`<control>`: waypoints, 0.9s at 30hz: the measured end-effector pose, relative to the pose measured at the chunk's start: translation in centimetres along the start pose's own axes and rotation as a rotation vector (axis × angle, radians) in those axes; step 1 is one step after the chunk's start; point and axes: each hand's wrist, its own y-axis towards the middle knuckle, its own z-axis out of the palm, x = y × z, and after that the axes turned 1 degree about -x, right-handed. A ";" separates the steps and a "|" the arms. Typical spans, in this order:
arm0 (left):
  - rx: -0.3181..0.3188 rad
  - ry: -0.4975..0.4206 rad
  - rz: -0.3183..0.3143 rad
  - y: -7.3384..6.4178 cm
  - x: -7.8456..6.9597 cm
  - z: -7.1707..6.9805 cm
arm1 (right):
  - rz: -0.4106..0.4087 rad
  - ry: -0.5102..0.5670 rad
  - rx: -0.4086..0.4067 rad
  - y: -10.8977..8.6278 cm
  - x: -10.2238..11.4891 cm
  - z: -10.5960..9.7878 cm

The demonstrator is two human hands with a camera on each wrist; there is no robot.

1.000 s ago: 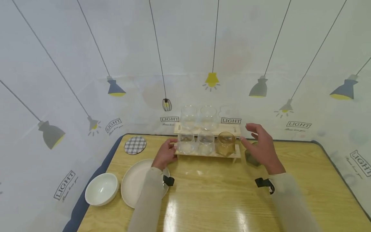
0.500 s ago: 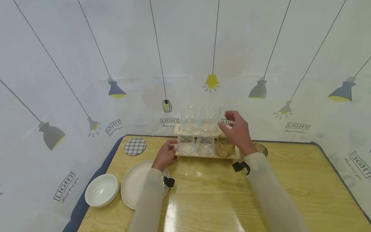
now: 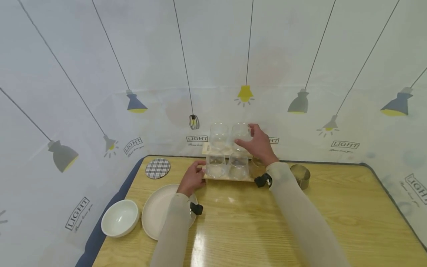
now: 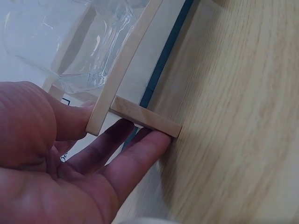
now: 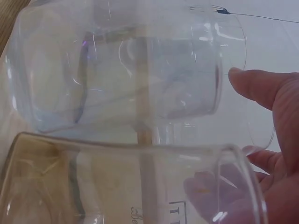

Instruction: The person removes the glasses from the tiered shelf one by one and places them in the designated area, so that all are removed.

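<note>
A two-tier wooden rack (image 3: 230,179) stands against the back wall, holding several drinking glasses. My left hand (image 3: 191,180) grips its left end; in the left wrist view the thumb lies by the shelf rail (image 4: 128,65) and the fingers touch the leg (image 4: 147,116). On the upper tier, my right hand (image 3: 261,146) has thumb and fingers around the right clear glass (image 3: 239,134), beside another clear glass (image 3: 218,135). Two clear glasses (image 3: 215,165) and an amber glass (image 5: 42,177) sit below; the right wrist partly hides the amber one in the head view.
A smoky brown glass (image 3: 300,178) stands on the wooden table (image 3: 240,222) right of the rack. To the left are a checked coaster (image 3: 158,168), a pale plate (image 3: 155,211) partly under the left sleeve, and a white bowl (image 3: 120,218).
My right hand has moved left from beside the smoky brown glass, passing over the amber one, to the upper right clear glass. The left hand stays at the rack's left end.
</note>
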 end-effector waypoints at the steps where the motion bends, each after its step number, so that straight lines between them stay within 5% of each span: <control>1: 0.000 -0.003 0.002 0.0 0.0 0.0 | 0.006 0.005 0.003 0.0 0.0 0.1; 15: 0.004 0.010 0.010 -0.2 -0.4 -0.2 | -0.006 0.070 0.002 -0.2 -0.6 -0.8; 27: 0.012 0.016 -0.025 -0.1 -0.3 -0.3 | -0.005 0.102 -0.068 -2.0 -1.4 -4.5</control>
